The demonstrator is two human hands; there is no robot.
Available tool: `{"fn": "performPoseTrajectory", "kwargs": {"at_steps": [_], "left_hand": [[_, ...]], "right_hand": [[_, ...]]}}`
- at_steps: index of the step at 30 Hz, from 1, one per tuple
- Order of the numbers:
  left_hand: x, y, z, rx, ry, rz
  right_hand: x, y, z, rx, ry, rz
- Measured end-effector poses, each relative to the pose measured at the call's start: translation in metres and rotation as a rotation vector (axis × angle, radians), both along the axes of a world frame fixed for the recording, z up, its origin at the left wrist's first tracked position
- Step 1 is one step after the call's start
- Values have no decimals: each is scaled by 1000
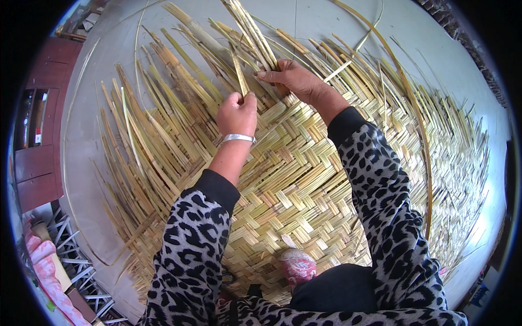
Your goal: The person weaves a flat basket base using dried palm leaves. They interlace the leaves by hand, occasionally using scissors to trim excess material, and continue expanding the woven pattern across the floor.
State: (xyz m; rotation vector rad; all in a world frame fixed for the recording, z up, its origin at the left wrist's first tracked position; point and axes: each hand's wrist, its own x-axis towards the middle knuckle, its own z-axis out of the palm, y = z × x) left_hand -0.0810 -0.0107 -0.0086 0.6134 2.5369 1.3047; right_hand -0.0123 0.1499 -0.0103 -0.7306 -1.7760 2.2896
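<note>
A large woven mat of flat, pale yellow-green split strips, perhaps reed or bamboo, lies on the floor beneath my arms. Loose strip ends fan out from its far and left edges. My left hand, with a silver bracelet at the wrist, is closed round a single narrow strip that points up and away. Just to the right, my right hand grips a bundle of strips between thumb and fingers, raised over the mat's far edge. The lower ends of the bundle are partly hidden by that hand.
One long thin strip arcs over the mat's right side. A dark red wooden cabinet stands at the left, above a metal rack with pink cloth. My shoe rests on the mat. Pale floor tiles border it.
</note>
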Motion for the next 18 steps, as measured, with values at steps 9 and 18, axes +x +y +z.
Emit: {"fn": "performPoseTrajectory", "kwargs": {"at_steps": [9, 18], "left_hand": [[-6, -3, -2, 46, -72, -64], [-8, -1, -8, 18, -94, -73]], "right_hand": [[-3, 9, -15, -88, 8, 90], [3, 5, -2, -182, 92, 62]]}}
